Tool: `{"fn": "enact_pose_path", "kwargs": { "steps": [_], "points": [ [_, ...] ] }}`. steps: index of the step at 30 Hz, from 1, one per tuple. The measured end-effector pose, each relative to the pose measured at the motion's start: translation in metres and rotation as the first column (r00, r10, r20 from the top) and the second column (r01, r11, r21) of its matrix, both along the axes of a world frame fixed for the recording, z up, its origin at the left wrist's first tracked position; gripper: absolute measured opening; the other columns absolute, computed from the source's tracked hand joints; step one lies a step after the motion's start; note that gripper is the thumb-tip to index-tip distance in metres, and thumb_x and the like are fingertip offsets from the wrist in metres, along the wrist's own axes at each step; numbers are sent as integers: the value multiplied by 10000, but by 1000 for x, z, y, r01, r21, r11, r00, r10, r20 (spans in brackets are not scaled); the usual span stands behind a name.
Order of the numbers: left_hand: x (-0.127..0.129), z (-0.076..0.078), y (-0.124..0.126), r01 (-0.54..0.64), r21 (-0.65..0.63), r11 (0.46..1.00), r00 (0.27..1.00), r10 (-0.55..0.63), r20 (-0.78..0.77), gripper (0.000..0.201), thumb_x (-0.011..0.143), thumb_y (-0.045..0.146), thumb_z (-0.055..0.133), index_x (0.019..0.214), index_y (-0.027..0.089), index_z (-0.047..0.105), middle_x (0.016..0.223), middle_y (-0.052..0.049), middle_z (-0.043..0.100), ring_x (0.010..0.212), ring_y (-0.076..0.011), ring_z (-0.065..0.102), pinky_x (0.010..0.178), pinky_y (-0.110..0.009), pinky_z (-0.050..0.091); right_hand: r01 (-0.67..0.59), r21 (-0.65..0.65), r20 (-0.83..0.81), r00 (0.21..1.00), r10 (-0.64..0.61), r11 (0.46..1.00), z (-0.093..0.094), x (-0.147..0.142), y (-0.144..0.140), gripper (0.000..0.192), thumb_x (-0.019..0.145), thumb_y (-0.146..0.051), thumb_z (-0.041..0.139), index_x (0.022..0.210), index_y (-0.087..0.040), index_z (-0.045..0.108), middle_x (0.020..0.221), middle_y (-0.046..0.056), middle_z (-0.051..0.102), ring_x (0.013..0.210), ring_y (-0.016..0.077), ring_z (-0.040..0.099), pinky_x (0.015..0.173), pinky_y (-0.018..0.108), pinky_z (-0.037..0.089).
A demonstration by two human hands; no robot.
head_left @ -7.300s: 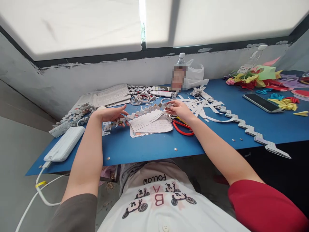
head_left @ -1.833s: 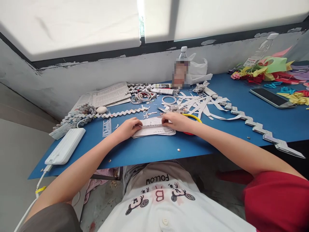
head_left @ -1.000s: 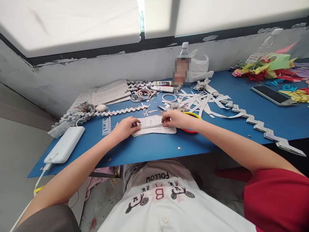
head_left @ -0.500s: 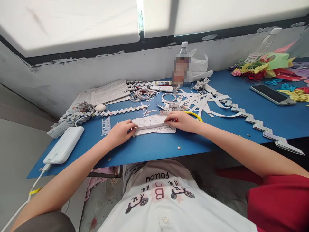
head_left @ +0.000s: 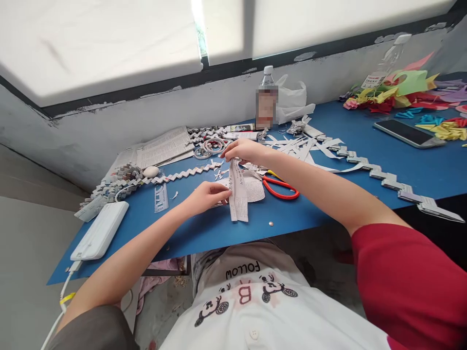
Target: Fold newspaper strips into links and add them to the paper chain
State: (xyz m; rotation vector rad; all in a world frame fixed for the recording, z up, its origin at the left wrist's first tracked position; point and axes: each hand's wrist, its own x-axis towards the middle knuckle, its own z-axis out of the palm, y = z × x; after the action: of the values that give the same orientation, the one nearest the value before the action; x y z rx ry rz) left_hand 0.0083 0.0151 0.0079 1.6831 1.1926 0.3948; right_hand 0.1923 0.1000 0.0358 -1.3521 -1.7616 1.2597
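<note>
A creased strip of newspaper point(head_left: 239, 206) stands upright between my hands, its lower end hanging toward the table's front. My right hand point(head_left: 242, 149) pinches its top end. Lower down, my left hand point(head_left: 211, 197) grips the strip's left edge between thumb and fingers. Behind the strip lies another piece of newspaper point(head_left: 255, 189) on the blue table point(head_left: 189, 228). Scissors with red handles point(head_left: 280, 188) rest just right of the paper, under my right forearm; a yellow handle part point(head_left: 272, 172) shows beside them.
A white power bank point(head_left: 100, 231) with a cable and a clear ruler point(head_left: 160, 198) lie left. Folded paper chains point(head_left: 392, 182), loose white strips point(head_left: 292, 146) and newspaper sheets point(head_left: 164, 148) spread behind. A bottle point(head_left: 267, 104) and phone point(head_left: 410, 133) stand or lie farther right.
The newspaper piece has turned from lying crosswise to upright. My right hand moved up and left to its top end, and the red scissor handles came into view.
</note>
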Motion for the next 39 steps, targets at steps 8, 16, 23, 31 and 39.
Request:
{"fn": "enact_pose_path", "kwargs": {
  "steps": [8,16,23,31,39],
  "points": [
    [-6,-9,5,-21,-105,994,984,39,176,544,676,466,758,1115,163,649,1000,-89,728,887,-195,660,806,-331,518,-3,-56,-89,996,-2,998,-11,4,7,119,681,-156,691,798,-154,714,740,44,633,550,79,404,451,212,305],
    [-7,-14,5,33,89,995,990,-45,135,455,772,485,627,1090,160,648,948,-46,695,844,-211,615,688,-297,477,7,10,15,1000,-7,1000,-10,18,-1,108,720,-196,675,805,-158,731,789,53,651,611,100,466,500,225,361],
    [-19,-5,10,195,278,941,962,-127,-242,372,877,436,468,623,166,495,554,48,337,522,-90,303,498,-249,256,-333,287,288,924,250,898,-24,30,-28,306,779,-461,650,887,-195,757,901,58,705,829,196,603,693,280,449],
    [-39,-20,27,313,447,838,926,-165,-339,408,898,466,444,1043,192,709,938,-54,622,790,-172,559,718,-289,427,-664,506,595,731,333,551,-55,29,-29,239,891,-261,529,925,-192,755,905,84,707,836,201,609,744,302,429],
    [-53,-28,30,541,617,572,781,-69,-621,369,947,317,376,993,253,737,911,-59,647,824,-167,583,721,-263,428,-798,476,823,552,133,370,-61,36,-41,319,948,-180,407,949,-145,725,905,119,667,816,209,574,747,329,426]
  ]
}}
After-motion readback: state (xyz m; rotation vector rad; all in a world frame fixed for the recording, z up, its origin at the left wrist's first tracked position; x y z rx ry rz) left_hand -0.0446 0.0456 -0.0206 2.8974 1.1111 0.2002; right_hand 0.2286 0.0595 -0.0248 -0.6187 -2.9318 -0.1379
